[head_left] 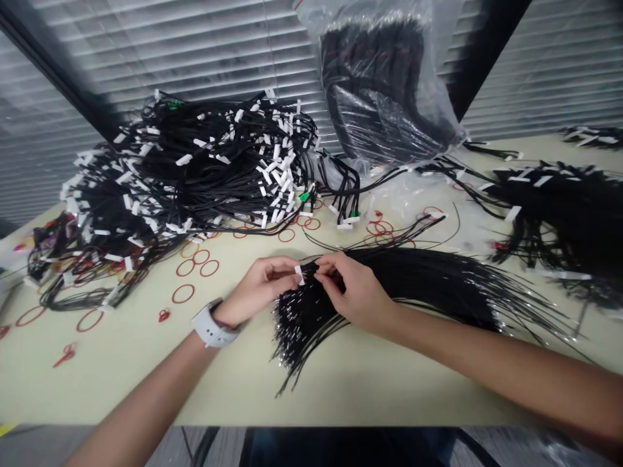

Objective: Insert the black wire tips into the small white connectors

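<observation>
My left hand, with a white watch on its wrist, pinches a small white connector between thumb and fingers. My right hand meets it from the right, its fingertips closed on thin black wires at that connector. Both hands hover over a loose bundle of black wires with bare metal ends that lies fanned across the pale table.
A big heap of black cables with white connectors fills the back left. A clear plastic bag of black cables stands at the back. More cable piles lie on the right. Red rubber bands are scattered over the table.
</observation>
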Motion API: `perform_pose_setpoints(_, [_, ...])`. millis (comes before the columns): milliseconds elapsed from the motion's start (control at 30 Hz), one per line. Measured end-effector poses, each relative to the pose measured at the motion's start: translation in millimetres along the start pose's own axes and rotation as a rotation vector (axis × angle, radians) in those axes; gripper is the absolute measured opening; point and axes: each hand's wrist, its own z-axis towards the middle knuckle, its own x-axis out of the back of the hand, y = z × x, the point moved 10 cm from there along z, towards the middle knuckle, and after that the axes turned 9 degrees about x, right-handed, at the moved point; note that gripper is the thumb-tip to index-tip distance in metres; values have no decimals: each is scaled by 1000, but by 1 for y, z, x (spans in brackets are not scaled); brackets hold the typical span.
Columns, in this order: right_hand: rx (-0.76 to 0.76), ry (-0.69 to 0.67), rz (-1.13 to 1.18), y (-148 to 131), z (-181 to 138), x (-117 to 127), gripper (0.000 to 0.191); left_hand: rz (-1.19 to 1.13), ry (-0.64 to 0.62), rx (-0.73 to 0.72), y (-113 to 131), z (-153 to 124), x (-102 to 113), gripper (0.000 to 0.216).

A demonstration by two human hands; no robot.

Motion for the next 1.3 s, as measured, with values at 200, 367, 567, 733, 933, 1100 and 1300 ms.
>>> perform_pose_setpoints(200, [-67,-7,50,8,-3,-3,18,40,-6,-15,1,-1,0,9])
perform_pose_setpoints(367, [-75,-19,57,9,-3,-4,26,33,-25,10,0,-2,-1,8])
perform_pose_setpoints(567, [-92,-20,74,10,-2,-3,30,42,-14,19,-2,-1,0,9])
perform_pose_setpoints(733, [-83,-32,108,9,-2,-6,30,46,-6,26,-2,0,1,10])
perform_pose_setpoints(933, [-77,-36,114,7,-1,-6,30,133,12,-30,3,-4,-2,13])
perform_pose_setpoints(1100, [-14,-28,50,3,-3,-8,23,254,65,-100,10,-9,-6,12])
perform_pose_setpoints(1300, [173,-103,-139,-13,8,-1,17,289,75,-138,16,-7,-5,11])
